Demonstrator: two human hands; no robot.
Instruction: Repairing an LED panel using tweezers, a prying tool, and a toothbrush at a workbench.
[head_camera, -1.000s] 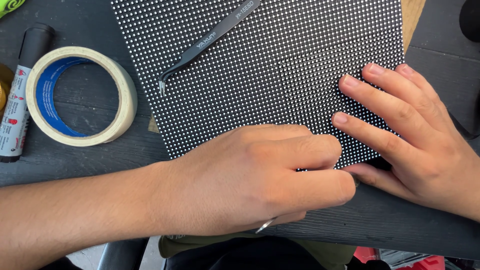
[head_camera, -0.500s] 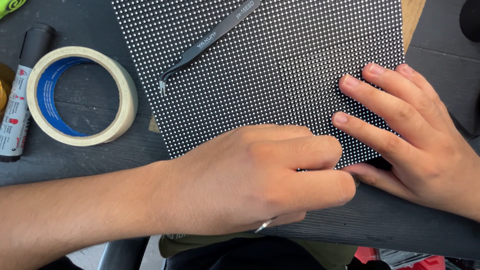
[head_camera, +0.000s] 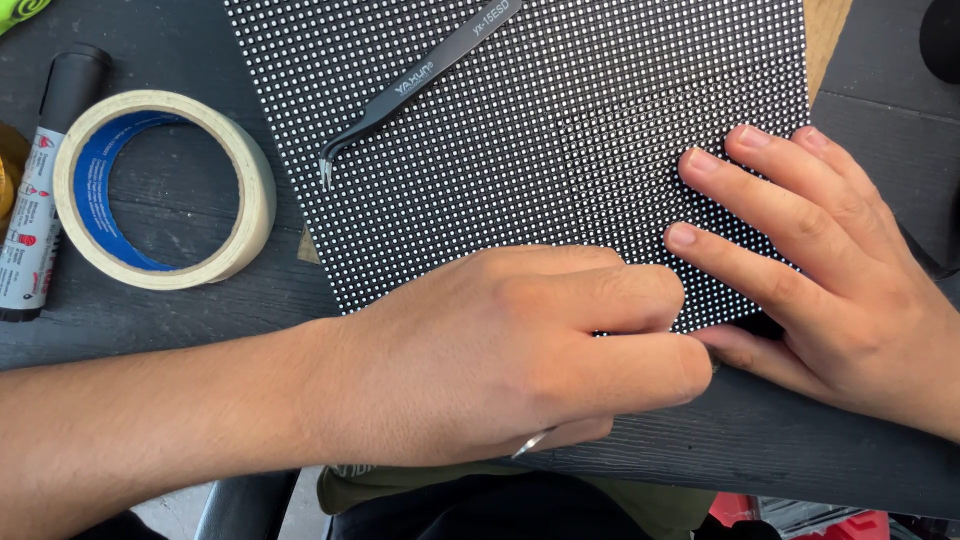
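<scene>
- Nothing has shifted since the earlier frames; I see both hands unmoved.
- Left hand (head_camera: 500, 350): curled narrow over the near edge of the dotted black panel (head_camera: 560, 130); a thin metal piece shows beneath, grip unclear.
- Right hand (head_camera: 820, 270): fingers flat, spread on the panel.
- Black tweezers (head_camera: 420, 80) lie on the panel beyond both hands.
- Tape roll (head_camera: 165, 190): left of my left hand.

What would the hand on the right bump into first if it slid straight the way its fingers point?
Probably the black tweezers. The right hand points up-left across the dotted panel, and the tweezers lie on the panel roughly in that line.
</scene>
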